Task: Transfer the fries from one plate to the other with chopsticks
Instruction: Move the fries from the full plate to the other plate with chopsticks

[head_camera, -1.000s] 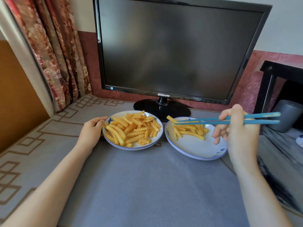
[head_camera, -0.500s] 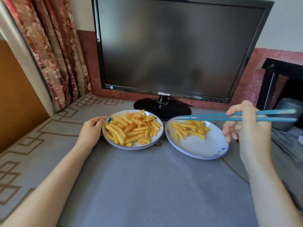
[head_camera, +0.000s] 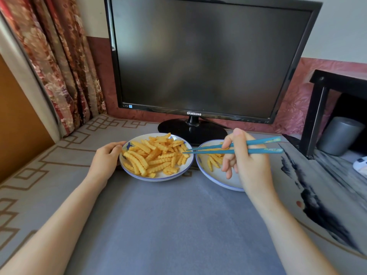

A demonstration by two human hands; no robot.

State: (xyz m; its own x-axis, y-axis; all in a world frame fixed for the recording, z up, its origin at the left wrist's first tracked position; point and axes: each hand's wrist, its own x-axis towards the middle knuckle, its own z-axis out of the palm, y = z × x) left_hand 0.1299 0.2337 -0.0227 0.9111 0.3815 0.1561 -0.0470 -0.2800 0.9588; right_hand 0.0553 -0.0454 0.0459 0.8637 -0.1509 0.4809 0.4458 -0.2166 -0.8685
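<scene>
Two white, blue-rimmed plates sit side by side in front of a monitor. The left plate (head_camera: 158, 178) carries a heap of crinkle-cut fries (head_camera: 155, 155). A smaller lot of fries (head_camera: 213, 162) lies on the right plate (head_camera: 218, 180), partly hidden behind my right hand (head_camera: 248, 165). That hand holds a pair of blue chopsticks (head_camera: 208, 148) level, their tips slightly apart at the right rim of the left plate, with nothing between them. My left hand (head_camera: 106, 158) grips the left plate's left rim.
A black Samsung monitor (head_camera: 198, 56) on its round stand (head_camera: 191, 131) rises right behind the plates. A patterned curtain (head_camera: 59, 66) hangs at the left. At the right are a black shelf frame (head_camera: 317, 116), a grey cylinder (head_camera: 340, 135) and a white object (head_camera: 360, 165). The plates rest on a grey cloth (head_camera: 168, 225).
My right hand has swung left with the chopsticks: their tips went from over the right plate to the left plate's right rim. The left hand has stayed on the rim.
</scene>
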